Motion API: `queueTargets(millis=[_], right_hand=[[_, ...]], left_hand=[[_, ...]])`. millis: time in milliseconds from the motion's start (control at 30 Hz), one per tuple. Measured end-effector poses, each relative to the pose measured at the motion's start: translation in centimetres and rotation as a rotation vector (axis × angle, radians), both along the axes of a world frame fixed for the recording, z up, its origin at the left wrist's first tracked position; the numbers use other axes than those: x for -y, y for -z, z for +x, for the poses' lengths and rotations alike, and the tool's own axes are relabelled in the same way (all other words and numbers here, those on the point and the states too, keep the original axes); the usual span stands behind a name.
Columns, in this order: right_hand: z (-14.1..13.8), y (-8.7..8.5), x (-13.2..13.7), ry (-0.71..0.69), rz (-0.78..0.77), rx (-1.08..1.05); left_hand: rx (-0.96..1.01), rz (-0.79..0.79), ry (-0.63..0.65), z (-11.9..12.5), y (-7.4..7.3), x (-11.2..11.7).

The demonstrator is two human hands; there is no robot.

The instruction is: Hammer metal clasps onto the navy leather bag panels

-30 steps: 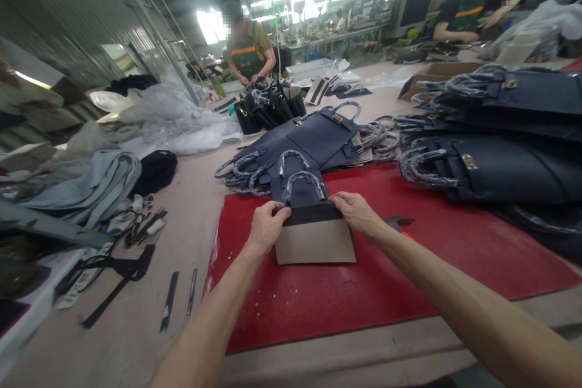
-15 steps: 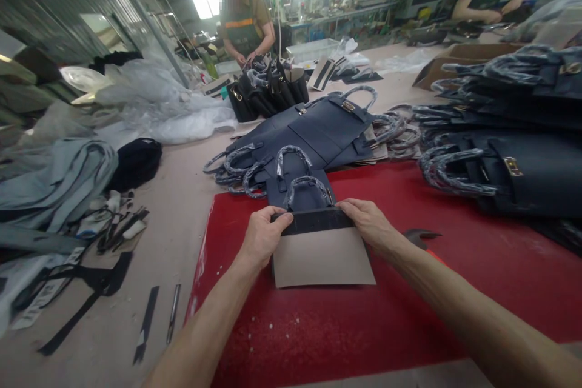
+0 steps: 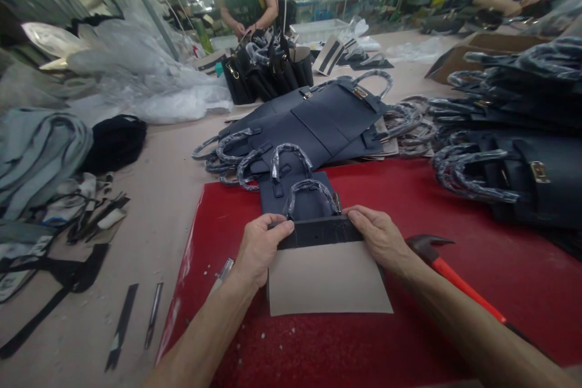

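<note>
Showing beige panel (image 3: 328,279), dark strip (image 3: 317,234), wrapped handles (image 3: 313,185)

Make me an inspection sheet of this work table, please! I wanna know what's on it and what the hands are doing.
Surface: red mat on a pale table; white specks on the mat.
Job's things: beige-and-black bag panel; film-wrapped handle behind its top edge.
Clutter: red-handled hammer at the right; dark strip and slim metal tool at the left.
Left hand: pinches the panel's top left corner.
Right hand: holds its top right corner.
Cables: none for certain; thin lines hanging in the background are too blurred to identify.
Surroundings: navy handbags, black handbags, clear plastic, two co-workers.
</note>
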State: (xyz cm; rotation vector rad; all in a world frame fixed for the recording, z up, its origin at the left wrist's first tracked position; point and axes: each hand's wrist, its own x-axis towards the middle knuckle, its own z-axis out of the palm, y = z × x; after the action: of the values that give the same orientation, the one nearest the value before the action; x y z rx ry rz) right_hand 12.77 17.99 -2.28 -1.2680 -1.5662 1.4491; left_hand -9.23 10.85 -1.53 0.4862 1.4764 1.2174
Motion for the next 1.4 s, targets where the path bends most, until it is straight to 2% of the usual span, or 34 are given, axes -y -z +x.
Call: queueTargets(millis=[100, 367, 467, 600, 700, 767, 833, 900, 1033, 1133, 1167, 1233, 1333, 1400], right_hand=[[0.2, 0.4, 0.0, -0.001, 0.025, 0.046], [-0.1, 0.4, 0.1, 0.000, -0.085, 0.010], [-0.4, -0.2, 0.3, 0.020, -0.129, -0.011], [-0.7, -0.8, 0.8, 0.054, -0.262, -0.130], [-0.6, -1.2, 1.1, 0.060, -0.375, -0.265], [-0.3, -1.9, 1.2, 0.029, -0.381, -0.327], [0.1, -3.3, 1.4, -0.026, -0.288, -0.327], [0.7, -5.2, 1.8, -0.053, -0.121, -0.270], [2.4, -9.1, 3.8, -0.061, 0.263, -0.196], [4.2, -10.6, 6.0, -0.178, 0.478, -0.186], [4.9, -10.6, 6.8, -0.240, 0.528, -0.173], [6.3, -9.8, 8.5, -0.392, 0.603, -0.110], [8.0, -6.9, 11.7, -0.608, 0.695, 0.096], [8.7, -4.4, 13.9, -0.679, 0.765, 0.249]], left_hand=[[0.045, -0.021, -0.013, 0.2, 0.0, 0.1], [0.127, -0.084, -0.047, 0.3, 0.1, 0.2], [0.181, -0.093, 0.004, -0.2, -0.3, 0.3], [0.256, -0.088, 0.108, -0.9, -1.2, 0.4], [0.267, -0.082, 0.208, -1.4, -2.1, 0.4], [0.260, -0.051, 0.281, -1.7, -3.0, 0.5], [0.213, 0.043, 0.339, -2.0, -4.3, 0.9], [0.062, 0.179, 0.371, -2.2, -6.1, 1.8], [-0.528, 0.552, 0.407, -2.3, -10.1, 5.0], [-0.846, 0.865, 0.520, -1.9, -11.6, 8.0], [-0.932, 0.944, 0.577, -1.7, -11.5, 9.1], [-1.116, 1.061, 0.667, -1.3, -10.3, 11.5], [-1.382, 1.103, 0.788, -0.4, -6.6, 15.2], [-1.500, 1.091, 0.825, 0.3, -3.5, 17.5]])
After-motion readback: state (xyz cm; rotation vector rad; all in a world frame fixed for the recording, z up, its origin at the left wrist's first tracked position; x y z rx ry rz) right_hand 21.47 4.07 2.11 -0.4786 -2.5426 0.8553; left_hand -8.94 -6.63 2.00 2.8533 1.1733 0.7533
